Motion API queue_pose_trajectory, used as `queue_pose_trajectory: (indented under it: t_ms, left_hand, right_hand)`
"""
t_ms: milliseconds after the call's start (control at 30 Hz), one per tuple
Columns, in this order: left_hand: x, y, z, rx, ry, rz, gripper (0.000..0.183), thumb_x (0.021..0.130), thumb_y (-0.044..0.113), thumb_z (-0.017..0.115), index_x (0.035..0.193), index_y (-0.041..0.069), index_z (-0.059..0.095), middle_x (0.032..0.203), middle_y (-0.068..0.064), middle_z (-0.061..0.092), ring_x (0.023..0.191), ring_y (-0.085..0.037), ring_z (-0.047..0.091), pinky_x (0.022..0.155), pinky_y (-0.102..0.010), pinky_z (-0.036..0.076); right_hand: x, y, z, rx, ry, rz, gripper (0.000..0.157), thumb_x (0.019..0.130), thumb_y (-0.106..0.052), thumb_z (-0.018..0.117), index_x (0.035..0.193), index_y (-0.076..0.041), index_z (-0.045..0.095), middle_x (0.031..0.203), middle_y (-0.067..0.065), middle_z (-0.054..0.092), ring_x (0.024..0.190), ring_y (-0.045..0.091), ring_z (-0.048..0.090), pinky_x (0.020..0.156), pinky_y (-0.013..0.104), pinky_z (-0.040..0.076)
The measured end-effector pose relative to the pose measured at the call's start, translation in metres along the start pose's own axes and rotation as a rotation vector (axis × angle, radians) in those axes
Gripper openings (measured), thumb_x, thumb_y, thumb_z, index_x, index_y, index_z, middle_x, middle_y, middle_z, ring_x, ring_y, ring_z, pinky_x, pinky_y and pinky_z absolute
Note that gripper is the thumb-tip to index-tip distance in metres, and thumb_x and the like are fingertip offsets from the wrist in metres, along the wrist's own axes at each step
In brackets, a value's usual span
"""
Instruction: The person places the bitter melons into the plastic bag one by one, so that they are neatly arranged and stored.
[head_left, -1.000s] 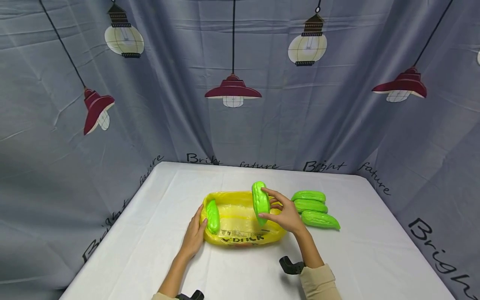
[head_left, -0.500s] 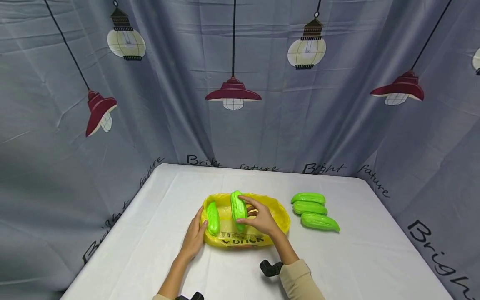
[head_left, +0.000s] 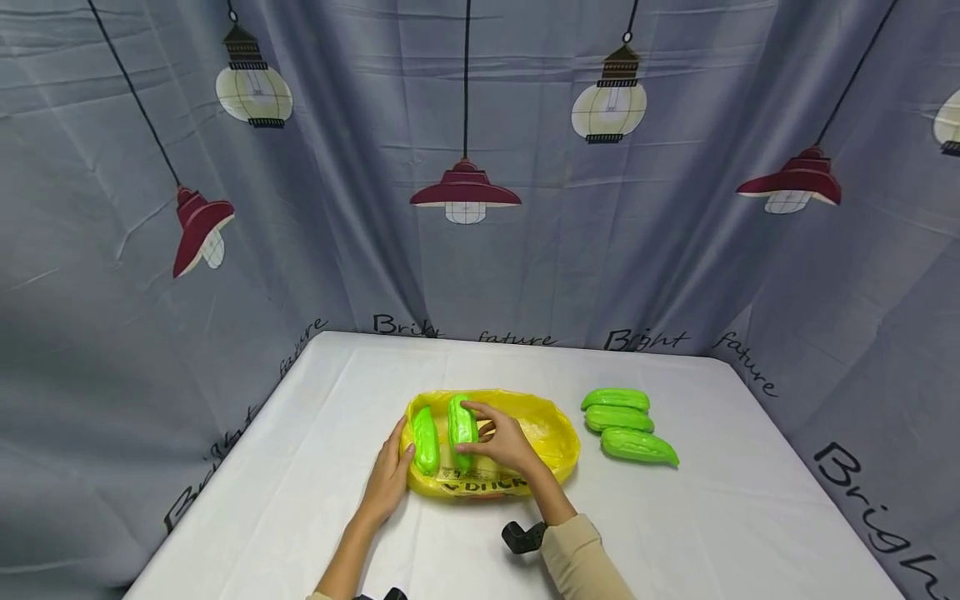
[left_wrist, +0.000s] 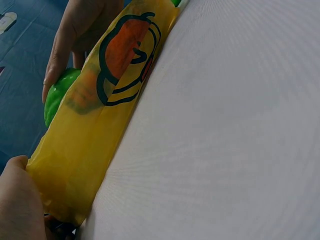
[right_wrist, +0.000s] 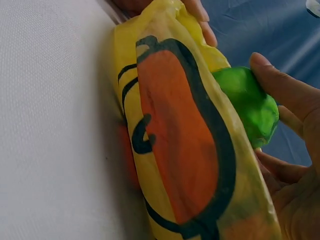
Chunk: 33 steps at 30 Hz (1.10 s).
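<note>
A yellow plastic bag (head_left: 551, 433) with dark printing lies on the white tabletop, its mouth spread wide and facing up. My left hand (head_left: 387, 473) holds the bag's left end, with the thumb at the rim in the left wrist view. One bright green bitter melon (head_left: 426, 442) lies inside near that end. Just right of it, my right hand (head_left: 506, 440) grips a second bitter melon (head_left: 457, 421) between thumb and fingers, low inside the opening. In the right wrist view this melon's rounded end (right_wrist: 250, 105) shows above the bag's edge; the rest is hidden behind the wall.
Three more bitter melons (head_left: 636, 445) lie in a row on the table right of the bag. A grey curtain (head_left: 525, 275) printed with lamps hangs behind the white table (head_left: 720, 517). A black wrist device (head_left: 522, 537) sits by the right sleeve.
My right hand has carried its bitter melon leftward and down into the bag, beside the first one. My left hand has stayed at the bag's left end.
</note>
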<state>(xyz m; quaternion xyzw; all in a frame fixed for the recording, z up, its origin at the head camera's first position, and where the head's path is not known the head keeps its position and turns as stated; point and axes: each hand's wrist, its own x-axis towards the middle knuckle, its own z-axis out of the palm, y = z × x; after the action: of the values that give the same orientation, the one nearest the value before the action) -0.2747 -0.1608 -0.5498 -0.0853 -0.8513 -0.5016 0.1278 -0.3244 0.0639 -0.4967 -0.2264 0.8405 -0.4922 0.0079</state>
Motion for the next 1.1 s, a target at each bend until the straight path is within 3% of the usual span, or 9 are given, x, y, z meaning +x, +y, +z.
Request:
queue_pose_trajectory:
  t_ms: [233,467,867,1100]
  left_hand:
    - [0.000,-0.001,0.000,0.005,0.007,0.015,0.053,0.101,0.034,0.036,0.148,0.017,0.020,0.143,-0.022,0.032,0.129,-0.040,0.029,0.104,-0.057,0.020]
    - [0.000,-0.001,0.000,0.003,0.002,0.024,0.053,0.101,0.033,0.035,0.148,0.016,0.019,0.143,-0.022,0.031,0.130,-0.040,0.028,0.104,-0.057,0.020]
    - [-0.002,0.002,-0.001,0.001,0.000,0.025,0.053,0.101,0.032,0.036,0.148,0.016,0.020,0.143,-0.021,0.031,0.130,-0.039,0.028,0.104,-0.056,0.020]
    - [-0.002,0.002,-0.001,-0.014,-0.007,0.025,0.053,0.101,0.033,0.035,0.148,0.016,0.019,0.143,-0.022,0.030,0.130,-0.040,0.027,0.104,-0.057,0.020]
  right_hand:
    - [0.000,-0.001,0.004,0.016,-0.045,0.016,0.074,0.070,-0.029,0.081,0.135,-0.022,0.048,0.120,0.012,0.053,0.088,0.018,0.058,0.074,0.025,0.051]
    - [0.001,0.001,0.009,0.032,-0.109,-0.011,0.074,0.073,-0.024,0.079,0.138,-0.018,0.045,0.122,0.016,0.050,0.091,0.025,0.058,0.074,0.027,0.052]
    - [0.000,-0.001,0.015,0.073,-0.183,0.062,0.071,0.078,-0.022,0.075,0.140,-0.017,0.041,0.125,0.018,0.050,0.095,0.027,0.059,0.076,0.032,0.052]
    - [0.002,0.007,0.020,0.050,-0.206,0.105,0.072,0.078,-0.024,0.075,0.141,-0.020,0.040,0.128,0.012,0.049,0.086,0.019,0.060,0.068,0.028,0.052]
